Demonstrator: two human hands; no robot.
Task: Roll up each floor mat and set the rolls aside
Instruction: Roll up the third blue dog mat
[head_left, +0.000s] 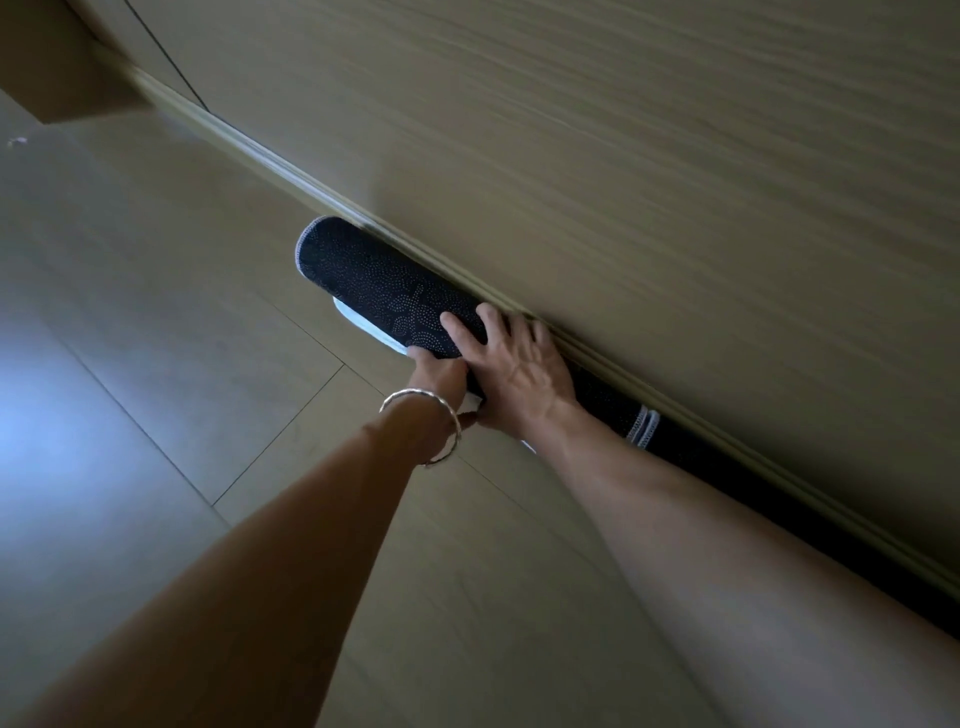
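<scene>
A rolled floor mat, dark with a pale dotted backing and white stitched ends, lies on the floor tight against the skirting board. A pale strip of its inner face shows under the near side. My left hand, a silver bangle on its wrist, grips the roll's near lower edge with curled fingers. My right hand lies spread over the top of the roll, fingers straight, thumb on the near side. Beyond a stitched end, a second dark length continues along the wall, partly hidden by my right forearm.
A wood-grain wall or cabinet front rises directly behind the roll, with a skirting board at its foot. Pale floor tiles spread to the left and front. A boxy wooden corner juts out at the top left.
</scene>
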